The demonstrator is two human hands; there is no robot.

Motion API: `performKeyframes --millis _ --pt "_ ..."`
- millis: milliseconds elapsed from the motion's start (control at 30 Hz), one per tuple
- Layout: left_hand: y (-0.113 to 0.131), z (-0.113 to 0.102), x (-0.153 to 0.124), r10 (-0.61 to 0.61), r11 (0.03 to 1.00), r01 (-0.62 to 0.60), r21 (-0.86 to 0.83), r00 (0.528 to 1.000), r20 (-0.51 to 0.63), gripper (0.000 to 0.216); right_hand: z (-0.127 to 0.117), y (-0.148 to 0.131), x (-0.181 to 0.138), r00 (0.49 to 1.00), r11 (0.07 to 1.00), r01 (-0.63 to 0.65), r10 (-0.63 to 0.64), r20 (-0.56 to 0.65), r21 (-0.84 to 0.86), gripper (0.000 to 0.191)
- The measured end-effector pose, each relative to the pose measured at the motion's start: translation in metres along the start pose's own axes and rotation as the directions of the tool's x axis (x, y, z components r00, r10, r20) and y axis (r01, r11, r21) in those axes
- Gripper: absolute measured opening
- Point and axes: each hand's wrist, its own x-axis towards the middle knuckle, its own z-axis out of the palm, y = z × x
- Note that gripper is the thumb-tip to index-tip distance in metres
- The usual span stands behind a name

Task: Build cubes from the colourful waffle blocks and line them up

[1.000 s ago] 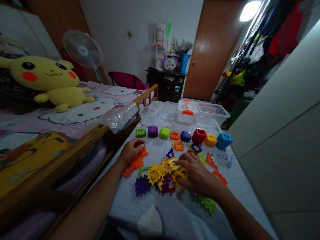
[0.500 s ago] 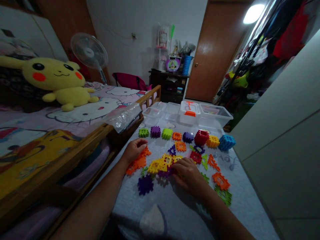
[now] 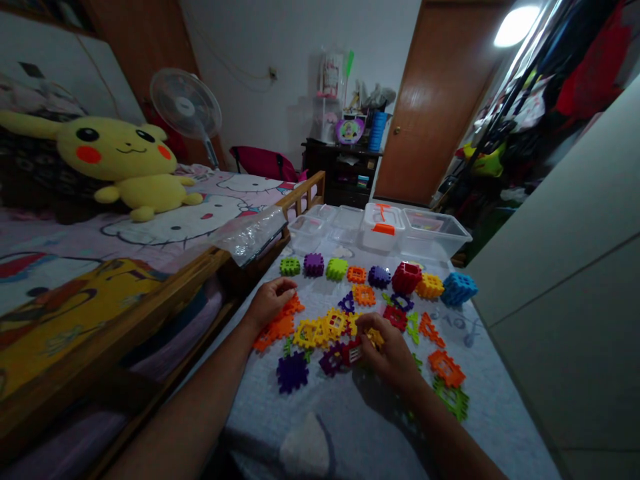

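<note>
My left hand lies with loosely curled fingers beside the orange toothed building pieces and grips nothing visible. My right hand is closed around a yellow building piece, partly hidden by its fingers. Just left of that hand lie a red piece and a purple piece. A row of yellow pieces overlaps behind them. Closer to me is a flat dark-purple square. Orange and green pieces lie right of my right forearm.
Assembled blocks line up across the cloth, from a green one to a red one and a blue one. Behind them stand clear plastic boxes and a lidded box. A wooden bed rail borders the left.
My right hand has shifted slightly right and lifted off the purple piece, with the yellow piece in its fingers. The red piece now shows. My left hand stays by the orange pieces.
</note>
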Motion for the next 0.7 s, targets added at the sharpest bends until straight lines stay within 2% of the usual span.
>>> performKeyframes --millis 100,233,400,500,600,700 --pt "-0.001 0.000 0.000 0.002 1.000 -0.002 0.005 1.000 0.000 0.032 0.002 0.004 0.003 0.998 0.993 -0.056 0.053 -0.032 -0.105 0.017" --pt "0.000 -0.001 0.000 0.005 1.000 -0.005 -0.005 1.000 -0.001 0.031 0.002 0.005 0.005 0.998 0.966 -0.039 0.027 -0.052 -0.257 0.029" --pt "-0.001 0.000 -0.001 -0.014 1.000 0.014 0.005 1.000 -0.002 0.032 -0.004 -0.003 0.001 0.992 0.935 0.098 -0.066 0.104 -0.340 0.044" --pt "0.002 -0.001 0.001 0.005 0.997 -0.006 0.079 1.000 0.015 0.031 -0.005 -0.007 -0.001 0.979 0.940 0.113 -0.050 0.195 -0.323 0.046" --pt "0.015 -0.003 0.002 0.142 0.956 -0.150 0.252 0.989 0.052 0.026 -0.004 -0.009 -0.001 0.976 0.941 0.083 -0.009 0.220 -0.328 0.045" --pt "0.038 0.000 -0.001 0.305 0.864 -0.354 0.358 0.934 0.186 0.026 -0.003 -0.010 0.000 0.971 0.939 0.077 0.006 0.240 -0.335 0.046"
